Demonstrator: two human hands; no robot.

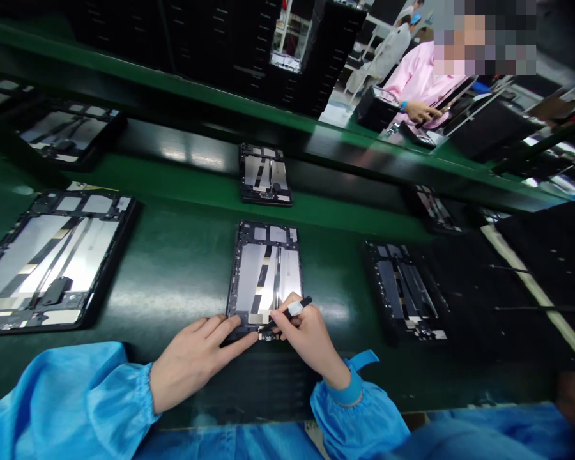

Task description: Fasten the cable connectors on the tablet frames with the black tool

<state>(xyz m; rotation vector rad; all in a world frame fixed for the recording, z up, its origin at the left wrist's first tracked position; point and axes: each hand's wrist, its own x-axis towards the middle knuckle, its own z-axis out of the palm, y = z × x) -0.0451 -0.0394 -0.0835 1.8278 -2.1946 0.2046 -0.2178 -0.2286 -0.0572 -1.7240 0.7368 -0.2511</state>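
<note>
An opened tablet [268,275] lies on the bench in front of me, its inner side up, with silvery plates and dark ribbon cables showing. My left hand [201,351] rests with fingers stretched out along the tablet's lower left edge, the index finger reaching toward the bottom connectors. Between the thumb and fingers of my right hand [306,332] is a slim black pen-like tool [297,307] with a white wrap. Its tip points down at the small parts along the tablet's lower edge [269,337]. Whether the tip touches them cannot be made out.
Other opened tablets lie on the green bench: a large one at left [52,262], one behind mine [266,174] and one at right [405,287]. A raised green rail [211,92] crosses behind. Beyond it, a person in pink [412,67] handles a device.
</note>
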